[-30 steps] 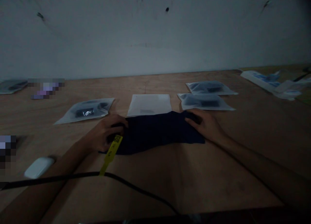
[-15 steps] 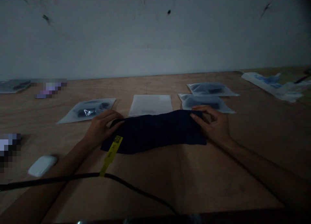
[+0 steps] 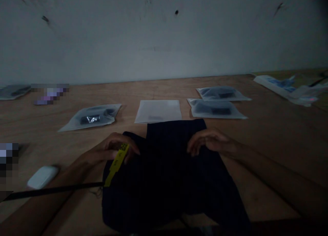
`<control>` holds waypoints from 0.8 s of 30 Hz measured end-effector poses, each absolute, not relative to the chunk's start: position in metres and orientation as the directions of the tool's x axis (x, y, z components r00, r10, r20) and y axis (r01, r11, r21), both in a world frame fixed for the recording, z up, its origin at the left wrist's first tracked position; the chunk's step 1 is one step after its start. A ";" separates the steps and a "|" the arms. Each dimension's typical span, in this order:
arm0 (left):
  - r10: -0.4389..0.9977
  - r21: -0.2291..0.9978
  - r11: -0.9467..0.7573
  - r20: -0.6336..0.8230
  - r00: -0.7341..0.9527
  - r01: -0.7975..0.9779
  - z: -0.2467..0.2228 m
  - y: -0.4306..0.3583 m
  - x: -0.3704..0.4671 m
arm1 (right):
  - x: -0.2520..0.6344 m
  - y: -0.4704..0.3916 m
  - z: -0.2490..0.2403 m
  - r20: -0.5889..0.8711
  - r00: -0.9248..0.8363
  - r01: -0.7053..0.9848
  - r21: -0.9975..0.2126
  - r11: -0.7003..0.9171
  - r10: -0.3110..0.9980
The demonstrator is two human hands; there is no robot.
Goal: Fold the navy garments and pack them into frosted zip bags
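Observation:
A dark navy cloth (image 3: 164, 174), too dark to tell what kind of garment it is, lies spread on the wooden table from the middle to the near edge. On its upper left part rests my left hand (image 3: 116, 147), fingers apart and bent down, closed on nothing I can see. My right hand (image 3: 207, 140) is over the upper right part, its loosely curved fingers touching the fabric. A yellow tag (image 3: 118, 164) on a black cable (image 3: 56, 191) hangs across the view in front of my left hand and forearm.
Beyond the cloth lies a flat white pouch (image 3: 159, 111). Frosted bags holding dark items lie at left (image 3: 91, 118) and right (image 3: 217, 109). A white rounded case (image 3: 43, 177) is near my left forearm. Plastic wrapping (image 3: 287, 87) lies far right, before the wall (image 3: 159, 41).
The cloth went from a narrow folded strip to a wide spread reaching down to the near edge. Both hands moved inward and nearer, and let go of the strip's ends.

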State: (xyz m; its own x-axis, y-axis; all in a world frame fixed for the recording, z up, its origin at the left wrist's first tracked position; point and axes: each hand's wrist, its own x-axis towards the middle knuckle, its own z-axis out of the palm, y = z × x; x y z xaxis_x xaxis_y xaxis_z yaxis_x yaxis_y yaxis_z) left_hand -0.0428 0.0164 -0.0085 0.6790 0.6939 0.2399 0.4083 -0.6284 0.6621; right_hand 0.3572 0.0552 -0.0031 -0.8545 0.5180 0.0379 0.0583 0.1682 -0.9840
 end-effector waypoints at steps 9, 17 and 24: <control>0.681 0.396 -0.721 0.249 0.689 0.569 -0.003 0.011 -0.011 | 0.343 0.035 -0.012 0.280 -0.764 0.509 -0.293 0.810 0.581; 0.578 0.197 -0.808 0.082 0.812 0.555 0.004 -0.009 0.005 | 0.346 0.035 -0.013 0.031 -0.855 0.495 -0.248 0.833 0.517; 0.576 0.223 -0.799 0.018 0.817 0.558 -0.011 0.008 -0.009 | 0.352 0.038 -0.014 0.029 -0.862 0.489 -0.209 0.847 0.505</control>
State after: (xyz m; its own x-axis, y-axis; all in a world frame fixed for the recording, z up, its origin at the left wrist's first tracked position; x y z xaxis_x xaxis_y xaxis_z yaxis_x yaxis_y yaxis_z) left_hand -0.0095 0.0075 -0.0108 0.8174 0.5758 0.0182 0.5580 -0.7992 0.2234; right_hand 0.3523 0.0379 -0.0136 -0.8624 0.5053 0.0294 0.4891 0.8469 -0.2086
